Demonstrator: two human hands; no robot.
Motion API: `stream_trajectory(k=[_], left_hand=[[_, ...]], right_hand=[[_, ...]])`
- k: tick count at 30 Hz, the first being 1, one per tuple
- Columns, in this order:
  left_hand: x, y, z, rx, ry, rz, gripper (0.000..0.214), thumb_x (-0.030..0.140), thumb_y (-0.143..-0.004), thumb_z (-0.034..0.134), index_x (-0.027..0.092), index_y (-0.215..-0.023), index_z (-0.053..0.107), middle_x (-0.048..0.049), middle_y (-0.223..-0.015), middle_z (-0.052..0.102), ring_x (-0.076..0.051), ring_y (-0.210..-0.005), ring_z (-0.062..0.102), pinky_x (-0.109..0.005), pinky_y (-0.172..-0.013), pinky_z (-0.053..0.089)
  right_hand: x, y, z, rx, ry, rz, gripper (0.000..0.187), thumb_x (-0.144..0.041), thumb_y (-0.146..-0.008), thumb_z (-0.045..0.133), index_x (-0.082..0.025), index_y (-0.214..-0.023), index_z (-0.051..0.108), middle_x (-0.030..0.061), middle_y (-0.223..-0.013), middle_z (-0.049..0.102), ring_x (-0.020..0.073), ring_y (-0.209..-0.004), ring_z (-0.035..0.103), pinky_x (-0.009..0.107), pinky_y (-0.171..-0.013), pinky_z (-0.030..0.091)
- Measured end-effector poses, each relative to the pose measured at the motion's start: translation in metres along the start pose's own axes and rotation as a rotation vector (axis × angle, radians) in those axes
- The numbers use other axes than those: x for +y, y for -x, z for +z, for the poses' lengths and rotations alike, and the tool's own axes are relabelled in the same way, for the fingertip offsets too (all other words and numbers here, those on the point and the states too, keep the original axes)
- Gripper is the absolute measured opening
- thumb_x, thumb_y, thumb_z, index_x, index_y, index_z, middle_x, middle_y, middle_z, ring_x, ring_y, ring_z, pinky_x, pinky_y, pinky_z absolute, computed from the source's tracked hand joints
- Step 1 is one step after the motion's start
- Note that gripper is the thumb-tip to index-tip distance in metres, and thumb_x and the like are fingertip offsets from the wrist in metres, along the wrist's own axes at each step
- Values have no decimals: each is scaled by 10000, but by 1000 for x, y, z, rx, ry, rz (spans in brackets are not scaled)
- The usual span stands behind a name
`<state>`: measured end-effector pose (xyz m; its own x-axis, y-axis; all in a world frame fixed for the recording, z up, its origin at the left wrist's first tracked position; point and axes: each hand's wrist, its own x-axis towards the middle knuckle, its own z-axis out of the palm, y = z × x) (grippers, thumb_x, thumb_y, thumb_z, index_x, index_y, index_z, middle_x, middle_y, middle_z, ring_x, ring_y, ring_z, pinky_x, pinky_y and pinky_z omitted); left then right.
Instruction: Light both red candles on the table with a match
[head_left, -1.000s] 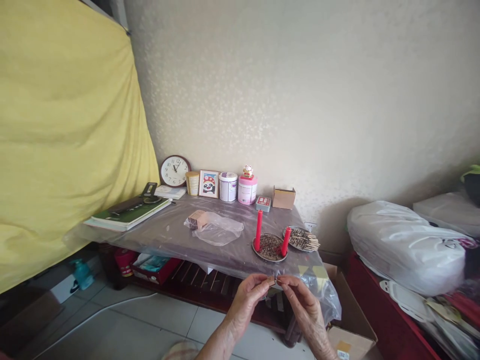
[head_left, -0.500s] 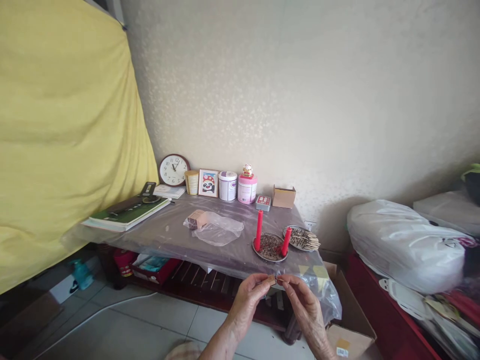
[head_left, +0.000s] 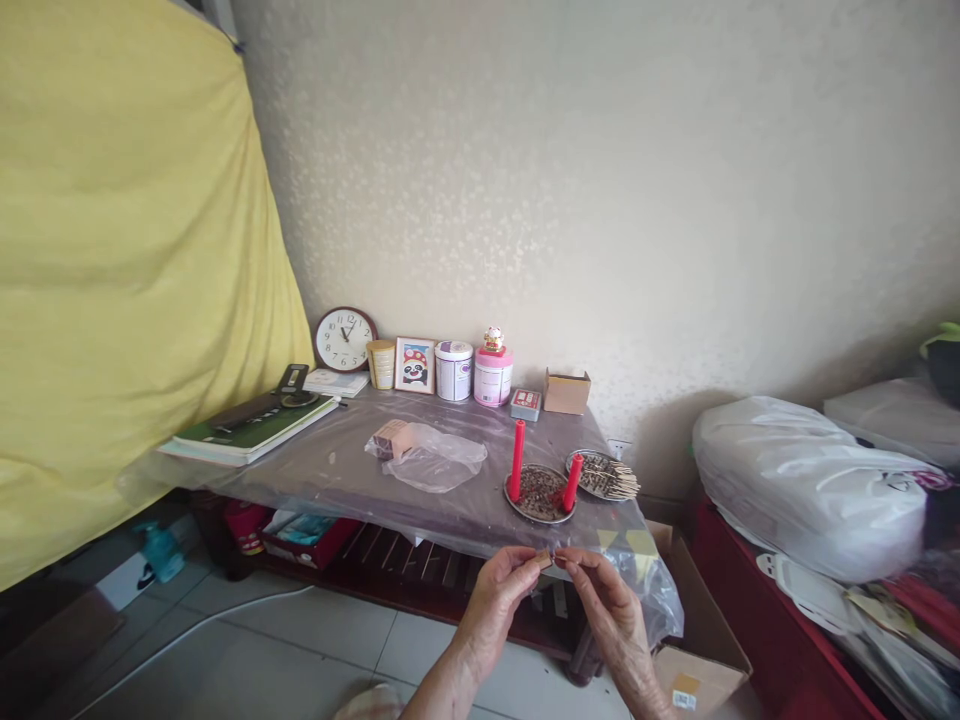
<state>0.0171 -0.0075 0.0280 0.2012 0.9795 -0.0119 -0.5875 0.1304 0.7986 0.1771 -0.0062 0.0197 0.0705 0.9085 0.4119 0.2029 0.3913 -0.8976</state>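
Observation:
My left hand (head_left: 504, 588) pinches a small tan matchbox (head_left: 543, 559) between thumb and fingers, just past the table's front edge. Fingertips of my right hand (head_left: 606, 592) are closed on a thin match (head_left: 559, 559) held against the end of the box; most of it is hidden. Beyond my hands, a tall red candle (head_left: 518, 462) and a shorter red candle (head_left: 573, 484) stand on a round metal plate (head_left: 541, 520). No flame shows on either. Behind, to the right, a second plate (head_left: 581, 488) holds several thin pale sticks (head_left: 621, 482).
On the plastic-covered table (head_left: 315, 475) lie a clear bag (head_left: 442, 460) and a small brown box (head_left: 393, 438). A clock (head_left: 345, 339), tins (head_left: 454, 372) and an open carton (head_left: 567, 391) line the wall. A cardboard box (head_left: 705, 640) stands on the floor at right.
The hands stay close together in nearly the same place, with the match still at the box. The view has shifted very slightly.

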Motion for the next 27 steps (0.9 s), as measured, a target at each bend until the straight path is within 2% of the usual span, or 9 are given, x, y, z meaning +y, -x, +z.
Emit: stream_trajectory(k=[13, 19, 27], left_hand=[[2, 0, 1, -15, 34, 43, 213, 239, -714, 743, 144, -902, 710, -86, -970, 752, -229, -988, 601, -358, -923, 377], [5, 1, 2, 3, 19, -4, 181, 255, -731, 730, 149, -874, 706, -66, -923, 738, -202, -931, 596, -334, -880, 384], [3, 3, 0, 7, 17, -47, 172, 283, -738, 723, 168, -859, 685, -60, -926, 725, -215, -979, 592, -335, -889, 375]], right_hand=[[8, -1, 1, -13, 37, -26, 222, -402, -841, 616, -220, -943, 691, 73, -970, 737, 225, -938, 674, 301, -848, 528], [6, 0, 0, -20, 113, -92, 191, -377, -856, 600, -231, -931, 697, 60, -950, 735, 217, -935, 673, 291, -849, 527], [-1, 0, 0, 2, 180, -154, 200, -387, -860, 595, -229, -917, 703, 55, -919, 744, 210, -883, 693, 271, -808, 544]])
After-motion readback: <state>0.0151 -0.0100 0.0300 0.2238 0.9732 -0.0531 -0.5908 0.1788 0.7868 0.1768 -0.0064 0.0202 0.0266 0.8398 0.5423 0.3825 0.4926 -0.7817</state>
